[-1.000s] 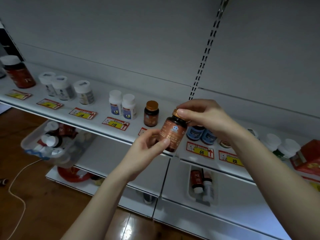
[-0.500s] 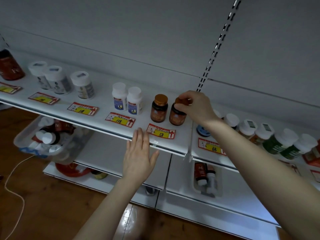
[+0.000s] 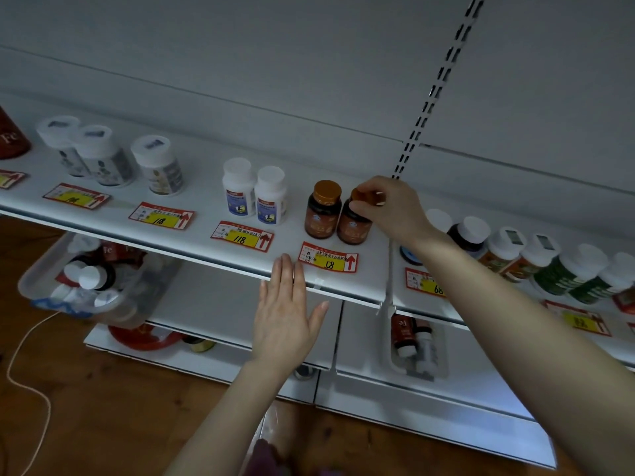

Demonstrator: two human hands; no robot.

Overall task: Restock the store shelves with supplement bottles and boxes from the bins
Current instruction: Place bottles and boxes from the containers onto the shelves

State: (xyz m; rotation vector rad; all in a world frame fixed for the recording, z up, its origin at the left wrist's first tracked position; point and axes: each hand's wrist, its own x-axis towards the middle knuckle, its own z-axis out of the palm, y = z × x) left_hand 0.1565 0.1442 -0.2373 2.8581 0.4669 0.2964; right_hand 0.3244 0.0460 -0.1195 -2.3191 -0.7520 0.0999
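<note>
The right hand pinches the copper cap of a brown supplement bottle, which stands just behind the red-and-yellow price tag marked 68, beside a matching bottle. The left hand hovers flat and empty below that tag. Well left of it, a clear plastic bin holds more bottles, so restocking looks unfinished.

Right arm reaches forward, fully extended. My right hand has fingers and thumb curled, pinching the top of a bottle. My left hand is flat, palm down, fingers straight and together, thumb splayed, forearm angling up from below.
</note>
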